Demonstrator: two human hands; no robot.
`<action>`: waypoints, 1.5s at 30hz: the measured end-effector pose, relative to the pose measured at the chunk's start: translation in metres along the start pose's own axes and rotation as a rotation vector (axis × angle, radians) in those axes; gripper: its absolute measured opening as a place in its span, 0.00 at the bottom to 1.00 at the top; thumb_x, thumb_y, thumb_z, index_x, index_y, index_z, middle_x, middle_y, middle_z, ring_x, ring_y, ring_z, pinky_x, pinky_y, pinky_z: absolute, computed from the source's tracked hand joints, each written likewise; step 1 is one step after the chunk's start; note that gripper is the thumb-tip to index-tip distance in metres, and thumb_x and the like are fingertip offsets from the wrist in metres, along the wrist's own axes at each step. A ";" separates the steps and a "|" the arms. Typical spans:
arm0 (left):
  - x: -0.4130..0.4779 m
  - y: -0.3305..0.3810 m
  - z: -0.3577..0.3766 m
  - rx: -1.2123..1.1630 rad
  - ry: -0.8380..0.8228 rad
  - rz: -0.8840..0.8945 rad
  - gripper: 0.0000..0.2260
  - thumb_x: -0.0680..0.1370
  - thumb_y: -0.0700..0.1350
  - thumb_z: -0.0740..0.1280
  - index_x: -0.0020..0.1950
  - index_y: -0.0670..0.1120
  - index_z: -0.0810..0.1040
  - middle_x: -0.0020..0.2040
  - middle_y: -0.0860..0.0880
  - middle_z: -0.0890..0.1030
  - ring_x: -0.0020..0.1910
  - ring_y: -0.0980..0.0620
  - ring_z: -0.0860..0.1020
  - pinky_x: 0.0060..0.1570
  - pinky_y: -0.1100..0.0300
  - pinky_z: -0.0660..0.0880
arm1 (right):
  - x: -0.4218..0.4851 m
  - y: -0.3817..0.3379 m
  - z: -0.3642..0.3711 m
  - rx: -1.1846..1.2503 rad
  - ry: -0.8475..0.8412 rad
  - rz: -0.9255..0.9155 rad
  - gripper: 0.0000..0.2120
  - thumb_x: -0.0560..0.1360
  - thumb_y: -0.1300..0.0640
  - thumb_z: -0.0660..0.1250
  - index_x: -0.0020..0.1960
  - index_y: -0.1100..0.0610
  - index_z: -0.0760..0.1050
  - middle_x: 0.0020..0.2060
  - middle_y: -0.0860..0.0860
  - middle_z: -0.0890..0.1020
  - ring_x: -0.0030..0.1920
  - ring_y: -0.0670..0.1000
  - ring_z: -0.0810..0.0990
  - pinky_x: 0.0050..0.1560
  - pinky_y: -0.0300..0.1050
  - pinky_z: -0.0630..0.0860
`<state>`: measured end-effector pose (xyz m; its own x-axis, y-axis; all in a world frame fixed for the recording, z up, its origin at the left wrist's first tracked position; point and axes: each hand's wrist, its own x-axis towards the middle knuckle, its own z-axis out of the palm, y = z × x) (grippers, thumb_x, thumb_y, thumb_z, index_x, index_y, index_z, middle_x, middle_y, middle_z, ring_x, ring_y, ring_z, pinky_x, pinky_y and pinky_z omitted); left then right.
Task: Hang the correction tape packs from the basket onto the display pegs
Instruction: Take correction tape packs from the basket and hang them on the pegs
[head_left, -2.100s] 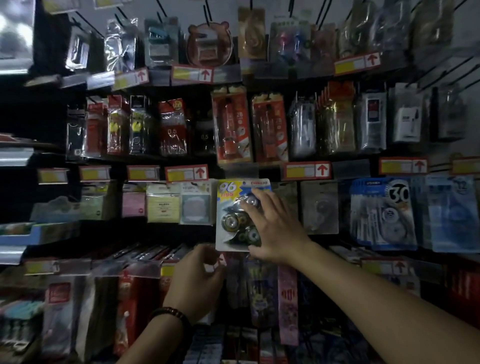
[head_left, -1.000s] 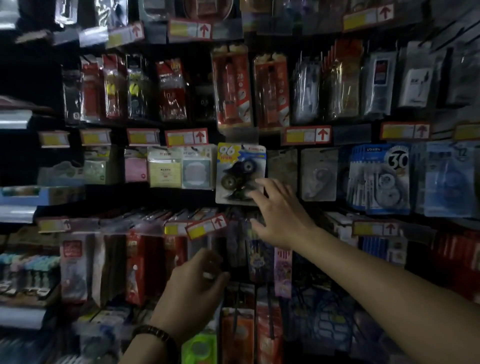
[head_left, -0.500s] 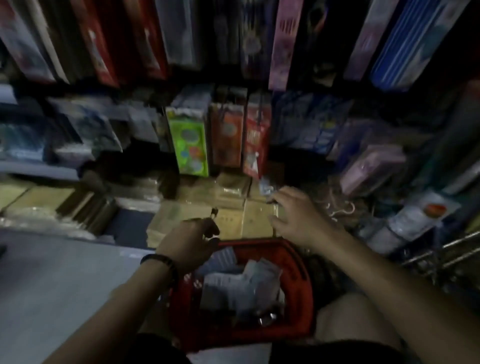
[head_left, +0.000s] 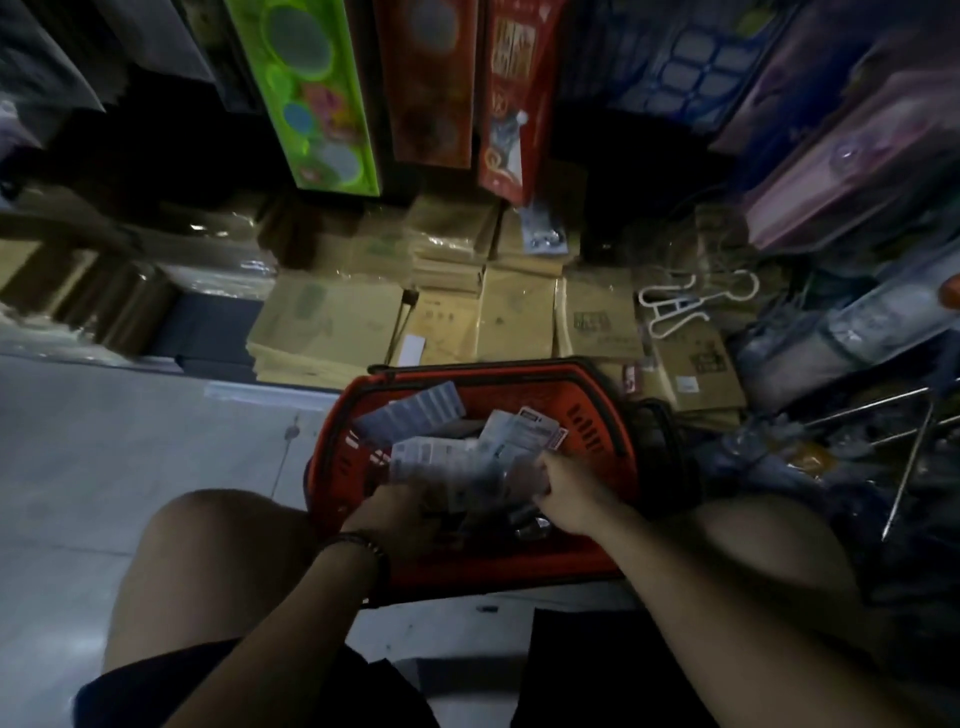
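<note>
A red basket (head_left: 332, 457) stands on the floor between my knees. It holds a loose heap of correction tape packs (head_left: 447, 457), pale cards lying at angles. Both hands are down inside it. My left hand (head_left: 402, 514), with a dark bead bracelet at the wrist, rests at the near left of the heap, its fingertips hidden among the packs. My right hand (head_left: 569, 493) curls its fingers over the right edge of a pack in the heap. The display pegs are out of view.
Stacks of brown wrapped paper goods (head_left: 519, 312) fill the low shelf just beyond the basket. A green pack (head_left: 311, 93) and red packs (head_left: 511, 104) hang above it. White hangers (head_left: 691, 306) and metal rods (head_left: 909, 457) lie at the right. Pale floor tiles (head_left: 130, 441) spread left.
My view has dropped from the peg wall to the basket. The blue-and-yellow pack stays on its peg above, and both hands have gone down into the heap of packs.
</note>
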<state>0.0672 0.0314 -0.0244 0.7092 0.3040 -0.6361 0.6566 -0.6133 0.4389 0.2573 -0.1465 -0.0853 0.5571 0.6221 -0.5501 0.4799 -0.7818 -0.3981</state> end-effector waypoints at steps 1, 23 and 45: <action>0.006 0.000 0.003 0.018 -0.046 -0.006 0.18 0.84 0.54 0.65 0.72 0.50 0.75 0.65 0.46 0.82 0.62 0.45 0.81 0.63 0.51 0.78 | 0.013 0.004 0.007 -0.040 -0.022 0.012 0.20 0.76 0.58 0.74 0.66 0.52 0.74 0.68 0.55 0.75 0.66 0.55 0.77 0.64 0.48 0.76; 0.055 -0.012 0.028 0.127 -0.191 0.076 0.16 0.85 0.56 0.62 0.70 0.52 0.75 0.65 0.48 0.82 0.60 0.48 0.82 0.60 0.50 0.81 | 0.097 0.014 0.065 -0.696 0.057 -0.129 0.26 0.74 0.55 0.75 0.71 0.50 0.75 0.67 0.60 0.76 0.72 0.65 0.70 0.74 0.64 0.62; 0.058 -0.020 0.029 0.065 -0.186 0.062 0.19 0.81 0.61 0.61 0.69 0.56 0.75 0.64 0.51 0.82 0.60 0.50 0.82 0.59 0.50 0.82 | 0.108 0.027 0.051 -0.748 -0.058 -0.071 0.22 0.84 0.48 0.61 0.78 0.42 0.68 0.84 0.56 0.52 0.83 0.65 0.45 0.79 0.69 0.37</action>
<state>0.0878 0.0396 -0.0884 0.6844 0.1283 -0.7178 0.5908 -0.6744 0.4429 0.2959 -0.1025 -0.1934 0.4806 0.6507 -0.5879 0.8574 -0.4895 0.1591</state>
